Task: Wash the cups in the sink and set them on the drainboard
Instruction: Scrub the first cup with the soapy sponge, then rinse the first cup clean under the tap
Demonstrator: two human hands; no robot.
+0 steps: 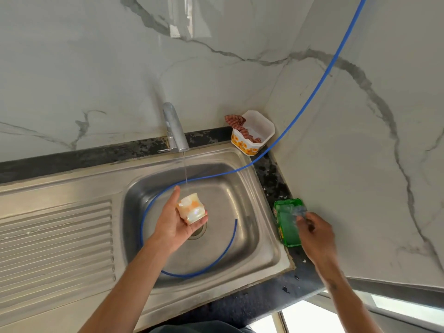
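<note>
Stainless steel surrounds everything we are working over: the sink (254,236) basin with its ribbed drainboard (55,239) off to our left. We hold the cup (191,208) in our left hand (175,224), fingers curled under its base and thumb up along its side, tilted on its side with the mouth turned towards the tap (175,131). The thin stream of water falls just at or behind the rim, so we judge the tilt is meant to wet the cup before scrubbing and let it drain straight into the basin.

Our right hand (314,234) reaches away to the green soap tray (288,224) on the dark counter edge beside the sink, its fingertips pinching what looks like a bluish scrubber (299,210), though blur makes it hard to be sure. The tray sits close by the basin, so soap is within one reach.

In the corner stands a white tub with orange flowers (252,134), a checked cloth (237,123) draped in and over it. A blue hose (319,85) comes down past the wall and loops round inside the basin, well under the cup. The drainboard holds no cups that we can see, so washing appears to be at an early stage.
</note>
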